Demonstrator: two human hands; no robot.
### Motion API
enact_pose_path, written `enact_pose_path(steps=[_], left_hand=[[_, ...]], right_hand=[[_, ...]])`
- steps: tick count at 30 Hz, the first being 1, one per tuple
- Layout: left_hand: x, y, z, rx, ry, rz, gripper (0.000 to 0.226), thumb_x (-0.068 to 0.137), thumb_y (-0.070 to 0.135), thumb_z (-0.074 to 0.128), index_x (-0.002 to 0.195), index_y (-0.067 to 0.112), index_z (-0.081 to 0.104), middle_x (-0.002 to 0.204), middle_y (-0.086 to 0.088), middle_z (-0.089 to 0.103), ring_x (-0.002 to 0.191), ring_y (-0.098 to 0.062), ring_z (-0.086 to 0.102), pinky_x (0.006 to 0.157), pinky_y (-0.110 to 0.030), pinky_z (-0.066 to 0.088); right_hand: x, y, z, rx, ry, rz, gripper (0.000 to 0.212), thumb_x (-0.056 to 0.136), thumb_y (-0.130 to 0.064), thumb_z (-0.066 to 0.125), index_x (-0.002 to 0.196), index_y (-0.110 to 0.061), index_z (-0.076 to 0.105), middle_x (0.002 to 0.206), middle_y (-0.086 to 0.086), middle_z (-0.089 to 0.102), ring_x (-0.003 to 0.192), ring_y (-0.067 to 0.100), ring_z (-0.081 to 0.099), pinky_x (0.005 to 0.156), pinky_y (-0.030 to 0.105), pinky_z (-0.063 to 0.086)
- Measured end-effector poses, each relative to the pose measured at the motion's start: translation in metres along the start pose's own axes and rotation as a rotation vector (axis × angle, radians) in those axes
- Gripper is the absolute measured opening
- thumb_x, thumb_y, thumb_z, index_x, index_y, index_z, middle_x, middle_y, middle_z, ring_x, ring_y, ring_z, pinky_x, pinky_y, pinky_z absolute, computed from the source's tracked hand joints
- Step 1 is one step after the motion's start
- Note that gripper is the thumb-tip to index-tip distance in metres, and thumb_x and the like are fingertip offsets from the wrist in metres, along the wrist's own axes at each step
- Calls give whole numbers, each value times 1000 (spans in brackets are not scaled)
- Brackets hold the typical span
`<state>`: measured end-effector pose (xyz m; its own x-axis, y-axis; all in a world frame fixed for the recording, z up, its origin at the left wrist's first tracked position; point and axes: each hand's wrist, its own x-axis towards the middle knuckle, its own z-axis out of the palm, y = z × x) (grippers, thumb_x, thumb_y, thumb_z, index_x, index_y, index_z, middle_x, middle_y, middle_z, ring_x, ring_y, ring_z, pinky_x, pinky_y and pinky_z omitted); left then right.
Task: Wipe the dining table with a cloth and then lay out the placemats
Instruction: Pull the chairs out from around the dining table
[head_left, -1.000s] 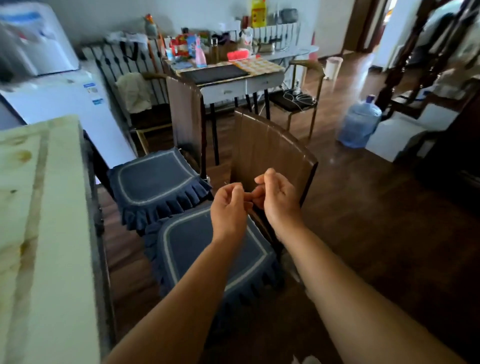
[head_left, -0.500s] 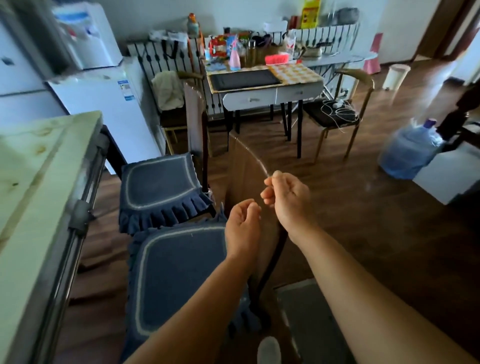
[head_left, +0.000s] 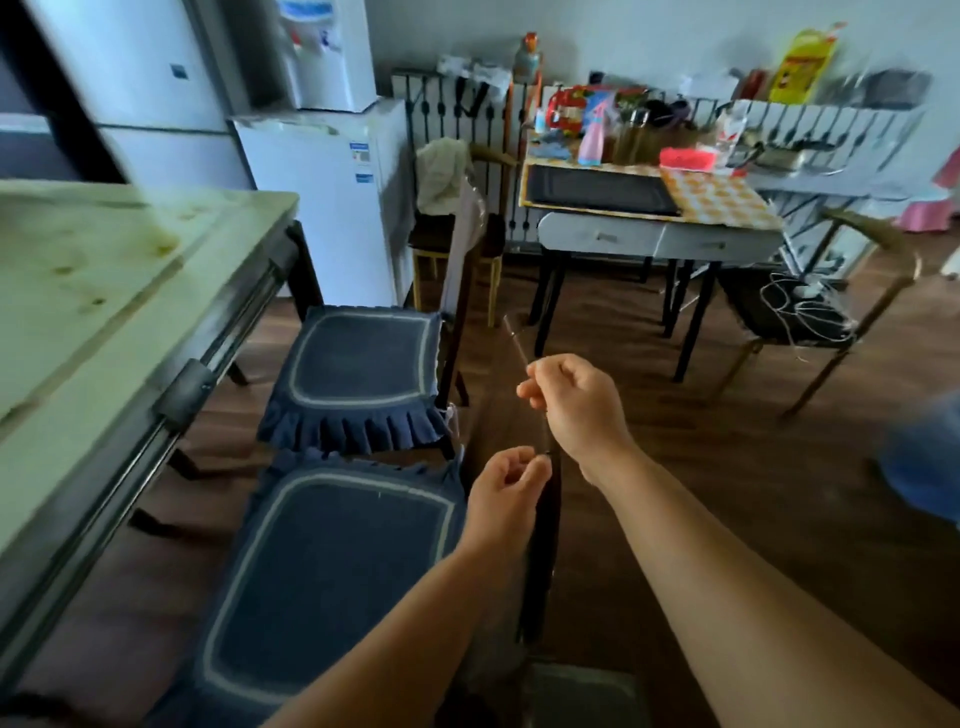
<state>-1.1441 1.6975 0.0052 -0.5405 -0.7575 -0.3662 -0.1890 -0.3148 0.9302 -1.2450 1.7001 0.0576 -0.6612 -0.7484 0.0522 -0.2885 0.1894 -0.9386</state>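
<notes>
Both hands are on the top edge of the near chair's backrest (head_left: 540, 545), seen almost edge-on. Right hand (head_left: 576, 410) is closed around the upper part of that edge, fingers curled over it, knuckles up. Left hand (head_left: 506, 493) sits lower and nearer on the same edge, fingers curled in a narrow pinch at the rim; actual contact there is hard to confirm because of blur. Neither hand holds a cloth or placemat.

Relative to the grip:
- Directly left of the left hand: near chair's seat with a navy ruffled cushion (head_left: 332, 561), pale border stripe.
- Left and beyond the right hand: second chair with a matching cushion (head_left: 358, 369), its thin backrest (head_left: 462, 270) upright, also edge-on.
- Far left of both hands: dining table (head_left: 93, 291), pale wood-grain top with a few darker spots, dark metal rail along its edge. Both chairs are tucked at its side.
- Beyond the right hand: small desk (head_left: 660, 234) with two grey drawers, a dark mat (head_left: 597, 189) and a yellow checked cloth (head_left: 719, 195) on top, clutter of bottles behind, including a pink spray bottle (head_left: 592, 140).
- Right of that desk: a wooden-armed chair (head_left: 862, 291) with tangled white cables (head_left: 802, 306) on the seat.
- Beyond the table, left of the desk: white mini fridge (head_left: 332, 197) with a water dispenser (head_left: 322, 52) on top.
- Far right edge: blue blurred object, can't identify it.

Floor is dark wood.
</notes>
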Motion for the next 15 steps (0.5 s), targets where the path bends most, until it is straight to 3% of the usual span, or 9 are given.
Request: enact_pose_path(steps=[4, 6, 9, 11, 15], left_hand=[[12, 3, 4, 26, 43, -51, 33, 90, 33, 57, 121, 21, 56, 106, 2, 65, 95, -10, 62, 79, -25, 50], [17, 5, 3, 72, 81, -71, 28, 91, 33, 55, 116, 23, 58, 101, 5, 65, 93, -8, 61, 76, -23, 49], [19, 4, 1, 110, 129, -121, 19, 91, 36, 53, 105, 29, 63, 101, 3, 67, 97, -14, 62, 89, -34, 52], [15, 3, 0, 131, 175, -169, 20, 90, 38, 53, 104, 28, 65, 104, 0, 68, 100, -17, 63, 95, -39, 51], [-1, 0, 9, 104, 332, -234, 25, 92, 33, 52, 104, 18, 68, 104, -6, 70, 96, -20, 65, 92, -37, 51]], right_hand=[[38, 8, 21, -48, -112, -45, 22, 97, -28, 45, 99, -15, 63, 86, -5, 69, 58, 4, 53, 55, 20, 43], [56, 13, 32, -57, -170, -67, 22, 96, -26, 45, 96, -14, 64, 86, -2, 69, 55, 2, 48, 55, 21, 38], [83, 26, 42, -132, -281, -120, 23, 95, -29, 46, 91, -16, 65, 86, -3, 68, 66, 9, 55, 67, 31, 46], [101, 39, 42, -264, -317, -161, 23, 92, -36, 48, 92, -21, 65, 93, 0, 70, 86, 21, 63, 83, 40, 50], [131, 60, 22, -424, -436, -314, 23, 90, -31, 53, 100, -18, 68, 106, 8, 69, 107, 30, 58, 94, 42, 47]])
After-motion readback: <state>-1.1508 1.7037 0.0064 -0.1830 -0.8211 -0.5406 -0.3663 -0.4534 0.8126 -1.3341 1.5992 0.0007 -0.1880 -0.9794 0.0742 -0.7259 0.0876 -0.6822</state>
